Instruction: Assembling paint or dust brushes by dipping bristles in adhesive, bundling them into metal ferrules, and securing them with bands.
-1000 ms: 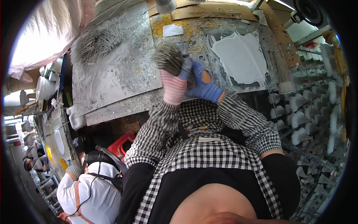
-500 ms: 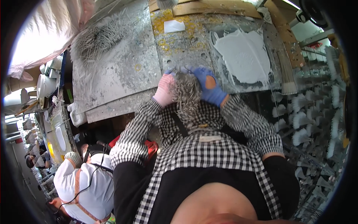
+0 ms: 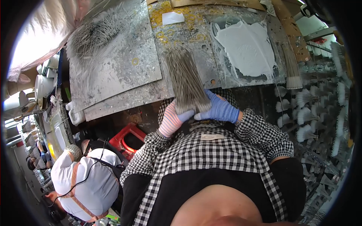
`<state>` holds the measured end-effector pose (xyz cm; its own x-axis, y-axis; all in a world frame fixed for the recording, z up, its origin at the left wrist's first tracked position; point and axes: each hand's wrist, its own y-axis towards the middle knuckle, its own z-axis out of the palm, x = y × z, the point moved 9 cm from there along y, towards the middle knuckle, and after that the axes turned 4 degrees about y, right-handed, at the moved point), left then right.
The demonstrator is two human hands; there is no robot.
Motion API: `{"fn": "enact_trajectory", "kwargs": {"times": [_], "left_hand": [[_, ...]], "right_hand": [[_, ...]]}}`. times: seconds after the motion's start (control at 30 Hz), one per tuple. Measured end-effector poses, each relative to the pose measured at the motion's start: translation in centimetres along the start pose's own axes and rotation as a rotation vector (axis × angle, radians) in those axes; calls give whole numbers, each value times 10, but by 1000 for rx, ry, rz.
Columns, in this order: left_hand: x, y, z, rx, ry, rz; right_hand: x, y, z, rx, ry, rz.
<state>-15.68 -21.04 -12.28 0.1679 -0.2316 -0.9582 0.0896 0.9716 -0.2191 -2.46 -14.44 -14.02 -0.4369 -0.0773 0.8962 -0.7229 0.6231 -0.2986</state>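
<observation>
Between my two hands is a thick bundle of thin grey stalks (image 3: 184, 77), with its near end pale and feathery. Its far end reaches over the worktable (image 3: 120, 73). My left hand (image 3: 173, 117), in a pink-striped glove with blue fingertips, closes around the near end from the left. From the right, my right hand (image 3: 218, 108) in a blue glove grips the same end, thumbs almost meeting. To the right of the bundle, thick white paste (image 3: 247, 49) is spread on a flat plate (image 3: 222, 77).
A loose heap of similar grey stalks (image 3: 94, 35) lies on a board at the left. A white paper piece (image 3: 173, 18) sits farther back. Another stalk bundle (image 3: 292, 66) lies at the right, beside racks of white tufts (image 3: 307, 98). A red stool (image 3: 126, 139) and a co-worker (image 3: 88, 184) are at left.
The bundle has swung from pointing up toward me to stretching away over the table. Both hands have come nearer my body, now at its near end.
</observation>
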Motion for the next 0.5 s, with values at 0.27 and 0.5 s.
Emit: {"fn": "enact_trajectory", "kwargs": {"times": [0.27,0.5], "left_hand": [[62,-12,7,-316,-100,-230],[-52,-66,-104,-315,697,16]], "right_hand": [[-17,-6,26,-1,751,322],[47,-69,-99,-199,-6,-203]]}}
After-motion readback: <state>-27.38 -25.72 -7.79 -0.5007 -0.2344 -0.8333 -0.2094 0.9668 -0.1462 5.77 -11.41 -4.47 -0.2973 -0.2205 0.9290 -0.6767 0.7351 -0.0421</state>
